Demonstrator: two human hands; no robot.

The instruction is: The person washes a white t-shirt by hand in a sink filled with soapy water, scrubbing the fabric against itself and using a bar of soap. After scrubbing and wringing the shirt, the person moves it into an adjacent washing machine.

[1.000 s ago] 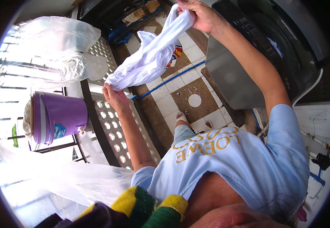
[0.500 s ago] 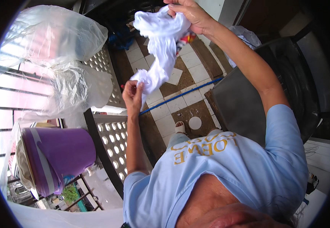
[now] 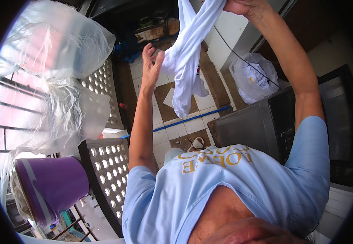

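Observation:
A white cloth garment [image 3: 192,46] hangs twisted and creased in front of me, its lower end loose above the floor. A small dark and red patch shows at its right side. Its top runs out past the upper edge of the picture. My right hand [image 3: 244,7] is raised at the upper right and grips the garment; most of its fingers are cut off by the frame edge. On the garment's left side, my left hand [image 3: 151,67] is held up with fingers and thumb apart. Its thumb is beside the cloth; whether they touch I cannot tell.
A clear plastic bag [image 3: 255,77] of white cloth stands at the right, near a dark grey appliance [image 3: 245,126]. At the left are hanging plastic sheets [image 3: 62,40], a purple bucket [image 3: 56,187] and a perforated barrier [image 3: 107,171]. A blue pipe [image 3: 186,121] crosses the tiled floor.
My right hand has moved up and right, drawing the garment out longer. My left hand has let go of the lower end and risen beside the cloth. The view has shifted, revealing the bag.

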